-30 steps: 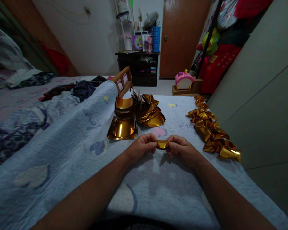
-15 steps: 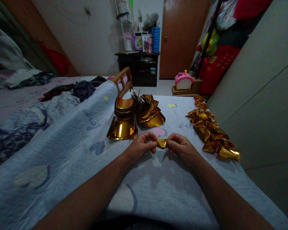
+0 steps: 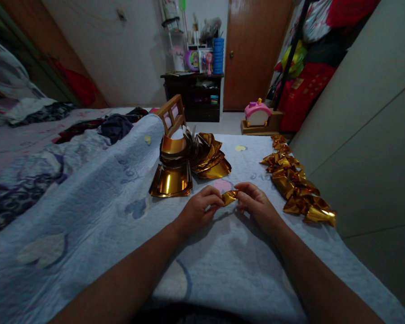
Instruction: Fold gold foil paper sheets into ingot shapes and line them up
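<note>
While between hands [image 3: 200,209], gold foil [image 3: 229,197] crosswise.

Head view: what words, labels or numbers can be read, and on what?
None reads clearly.
On the red hanging bag: gold marks, too blurred.
On the pale blue quilt: faint lettering, too blurred.
On the folded gold foil piece between left hand and right hand: no print.
</note>
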Available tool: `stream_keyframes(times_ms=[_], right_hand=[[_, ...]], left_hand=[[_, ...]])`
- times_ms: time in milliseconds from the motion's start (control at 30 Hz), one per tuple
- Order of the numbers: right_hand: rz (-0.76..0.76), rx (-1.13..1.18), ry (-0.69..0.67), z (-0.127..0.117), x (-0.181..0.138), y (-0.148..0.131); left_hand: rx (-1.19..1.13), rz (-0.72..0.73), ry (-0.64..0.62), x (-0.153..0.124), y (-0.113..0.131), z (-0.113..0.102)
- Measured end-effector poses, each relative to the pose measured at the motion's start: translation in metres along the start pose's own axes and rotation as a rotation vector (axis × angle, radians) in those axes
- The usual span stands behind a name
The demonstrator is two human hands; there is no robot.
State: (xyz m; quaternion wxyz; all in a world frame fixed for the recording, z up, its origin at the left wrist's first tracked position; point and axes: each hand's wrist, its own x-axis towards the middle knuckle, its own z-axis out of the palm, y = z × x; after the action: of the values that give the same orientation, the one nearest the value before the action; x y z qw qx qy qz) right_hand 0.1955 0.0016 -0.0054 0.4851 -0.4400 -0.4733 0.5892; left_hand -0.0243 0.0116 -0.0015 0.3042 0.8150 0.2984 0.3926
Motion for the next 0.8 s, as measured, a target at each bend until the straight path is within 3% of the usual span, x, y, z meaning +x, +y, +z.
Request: stream_keyframes(times_ms=[433,800], right_hand=[[-0.047,-0.176,0.011,-0.0033,0.0039,0.0014],[-0.160,-0.340,-0.037,-0.0029,-0.0012,-0.0076]], left_hand=[[0.141,0.022,-0.048,-0.0030,0.0018,0.0061],[-0.007,-0.078,0.028,0.0005,0.0035,0.0043]])
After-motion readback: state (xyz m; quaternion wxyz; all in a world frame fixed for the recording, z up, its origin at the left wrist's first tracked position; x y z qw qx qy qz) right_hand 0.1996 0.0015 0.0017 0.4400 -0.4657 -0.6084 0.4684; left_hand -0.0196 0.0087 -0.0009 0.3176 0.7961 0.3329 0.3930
